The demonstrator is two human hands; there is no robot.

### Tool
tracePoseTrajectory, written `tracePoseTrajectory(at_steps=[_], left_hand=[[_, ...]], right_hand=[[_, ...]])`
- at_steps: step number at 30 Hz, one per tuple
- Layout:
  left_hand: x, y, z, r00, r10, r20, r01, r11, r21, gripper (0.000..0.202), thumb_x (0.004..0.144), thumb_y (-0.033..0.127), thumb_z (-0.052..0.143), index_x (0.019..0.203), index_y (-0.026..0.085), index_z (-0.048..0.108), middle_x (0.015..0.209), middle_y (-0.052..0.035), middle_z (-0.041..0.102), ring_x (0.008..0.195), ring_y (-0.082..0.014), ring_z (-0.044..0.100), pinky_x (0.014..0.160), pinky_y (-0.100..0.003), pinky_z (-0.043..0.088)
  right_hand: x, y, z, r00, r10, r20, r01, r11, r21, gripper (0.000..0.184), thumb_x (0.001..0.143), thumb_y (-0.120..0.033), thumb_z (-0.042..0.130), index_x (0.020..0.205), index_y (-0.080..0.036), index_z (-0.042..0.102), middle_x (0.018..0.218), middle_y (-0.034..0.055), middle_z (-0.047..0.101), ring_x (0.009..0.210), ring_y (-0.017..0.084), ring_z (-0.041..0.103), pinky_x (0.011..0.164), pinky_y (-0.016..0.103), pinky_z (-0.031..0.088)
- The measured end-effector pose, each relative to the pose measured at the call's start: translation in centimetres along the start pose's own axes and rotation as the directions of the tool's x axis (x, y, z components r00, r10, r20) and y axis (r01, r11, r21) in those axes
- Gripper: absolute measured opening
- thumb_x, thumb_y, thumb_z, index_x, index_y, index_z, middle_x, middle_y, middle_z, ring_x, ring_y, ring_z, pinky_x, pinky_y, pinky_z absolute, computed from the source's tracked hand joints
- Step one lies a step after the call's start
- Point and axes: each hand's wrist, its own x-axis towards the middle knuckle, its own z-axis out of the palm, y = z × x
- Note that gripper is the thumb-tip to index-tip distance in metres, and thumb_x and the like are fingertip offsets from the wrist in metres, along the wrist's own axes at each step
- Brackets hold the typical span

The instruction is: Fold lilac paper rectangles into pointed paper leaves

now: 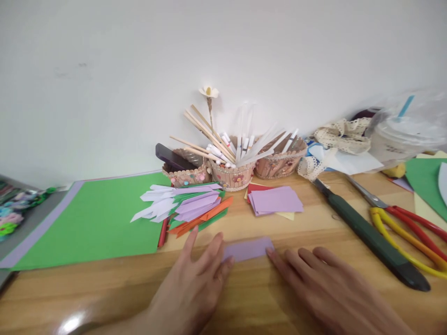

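Note:
A folded piece of light purple paper (247, 249) lies on the wooden table between my hands. At its left end is my left hand (197, 274), with the thumb and a finger closed on the paper's edge and the other fingers spread. The right end is held under the index fingertip of my right hand (314, 279), whose other fingers are curled and pressed together. Just beyond are a pile of folded paper strips (195, 204) in white, purple, green and orange, and a stack of purple paper rectangles (277, 200) over red and yellow sheets.
Green sheets (94, 218) cover the left side. Decorated baskets (232, 177) with sticks and markers stand against the wall. To the right lie a dark green-handled craft knife-like tool (370, 237), scissors (405, 214), lace ribbon (344, 135) and a lidded plastic cup (398, 135).

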Motion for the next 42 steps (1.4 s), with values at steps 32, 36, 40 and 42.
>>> tracePoseTrajectory(at_steps=[32, 36, 40, 42], left_hand=[[-0.8, -0.2, -0.2, 0.985, -0.021, 0.170, 0.028, 0.999, -0.037, 0.023, 0.093, 0.032, 0.053, 0.108, 0.023, 0.067, 0.098, -0.0068, 0.066, 0.110, -0.0269, 0.049, 0.094, -0.053, 0.031], [-0.8, -0.4, -0.4, 0.984, -0.023, 0.178, 0.031, 0.999, -0.042, 0.022, 0.092, 0.032, 0.054, 0.108, 0.024, 0.067, 0.101, -0.0064, 0.067, 0.111, -0.0265, 0.049, 0.095, -0.053, 0.030], [-0.9, -0.4, -0.3, 0.983, 0.002, 0.181, 0.004, 0.999, -0.034, 0.023, 0.092, 0.032, 0.054, 0.110, 0.022, 0.066, 0.103, -0.0075, 0.066, 0.111, -0.0264, 0.049, 0.097, -0.053, 0.029], [-1.1, -0.2, -0.1, 0.983, 0.008, 0.184, -0.004, 1.000, -0.023, 0.024, 0.093, 0.033, 0.053, 0.110, 0.022, 0.065, 0.103, -0.0069, 0.065, 0.111, -0.0264, 0.049, 0.097, -0.054, 0.028]], right_hand=[[-0.7, 3.5, -0.1, 0.999, -0.010, -0.044, 0.014, 0.997, 0.080, 0.056, 0.068, 0.005, 0.038, 0.111, -0.024, 0.060, 0.073, 0.0012, 0.066, 0.058, 0.019, 0.060, 0.058, 0.032, 0.041], [0.5, 3.8, -0.3, 0.998, -0.006, 0.068, -0.007, 0.983, 0.183, 0.045, 0.073, 0.004, 0.040, 0.103, -0.022, 0.063, 0.070, 0.0006, 0.064, 0.060, 0.017, 0.061, 0.058, 0.029, 0.043], [2.6, 3.1, 0.0, 0.991, 0.099, 0.092, -0.123, 0.939, 0.320, 0.024, 0.086, -0.015, 0.052, 0.109, -0.017, 0.059, 0.091, 0.0068, 0.064, 0.080, 0.020, 0.062, 0.065, 0.030, 0.051], [3.2, 2.6, 0.5, 0.991, 0.112, 0.077, -0.133, 0.920, 0.369, 0.030, 0.082, -0.022, 0.062, 0.111, -0.015, 0.058, 0.099, 0.0098, 0.063, 0.088, 0.023, 0.060, 0.071, 0.036, 0.053]])
